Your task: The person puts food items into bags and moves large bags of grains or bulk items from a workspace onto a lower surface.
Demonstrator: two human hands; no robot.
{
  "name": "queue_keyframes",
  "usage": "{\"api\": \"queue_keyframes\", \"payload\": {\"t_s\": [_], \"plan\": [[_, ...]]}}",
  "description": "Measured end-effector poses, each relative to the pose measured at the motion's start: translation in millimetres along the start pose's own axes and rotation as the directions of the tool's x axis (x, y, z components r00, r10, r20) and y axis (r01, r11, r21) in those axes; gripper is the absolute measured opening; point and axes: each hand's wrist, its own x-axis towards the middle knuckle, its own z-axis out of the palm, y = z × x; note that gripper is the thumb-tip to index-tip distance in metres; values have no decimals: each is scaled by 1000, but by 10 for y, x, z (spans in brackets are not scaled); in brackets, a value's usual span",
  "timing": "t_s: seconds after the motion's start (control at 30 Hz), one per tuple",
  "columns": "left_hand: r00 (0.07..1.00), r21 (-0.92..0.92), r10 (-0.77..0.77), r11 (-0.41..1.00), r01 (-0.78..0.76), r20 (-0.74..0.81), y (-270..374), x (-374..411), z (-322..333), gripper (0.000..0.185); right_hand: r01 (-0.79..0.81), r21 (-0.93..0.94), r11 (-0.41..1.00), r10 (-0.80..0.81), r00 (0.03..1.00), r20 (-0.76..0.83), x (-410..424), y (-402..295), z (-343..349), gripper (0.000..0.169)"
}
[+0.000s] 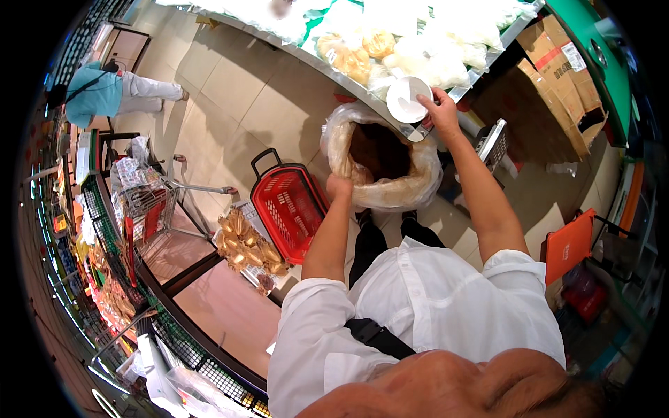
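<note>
My right hand (442,114) holds a shallow white round dish (406,100) by its right rim, at the corner of the bright display counter (292,49). My left hand (339,187) grips the folded rim of a large open sack (400,192) lined with clear plastic. The sack stands on the floor just before my feet, below the counter's edge. Its inside looks dark brown, and what lies in it cannot be made out. Tied clear bags of pale and yellowish food (351,57) are heaped on the counter behind the dish.
A red shopping basket (290,209) stands left of the sack, near packets of dried food (245,237). A shopping cart (151,204) and a person in a teal shirt (94,91) are farther left. Cardboard boxes (556,94) and an orange folding panel (568,245) are at right.
</note>
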Motion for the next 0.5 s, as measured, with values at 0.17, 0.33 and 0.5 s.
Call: {"api": "queue_keyframes", "payload": {"t_s": [0.17,0.33,0.5], "plan": [[1000,-54,25,998,-26,-17,-189,107,18,24,276,13,961,-268,943,-199,-209,98,18,37],[999,-45,22,999,-23,-29,-295,71,-90,23,408,-235,882,-465,836,-291,-716,605,-250,17],[995,-37,93,995,-94,-37,-412,67,-74,23,39,-788,614,-98,995,-27,-1026,1250,-129,33]]}}
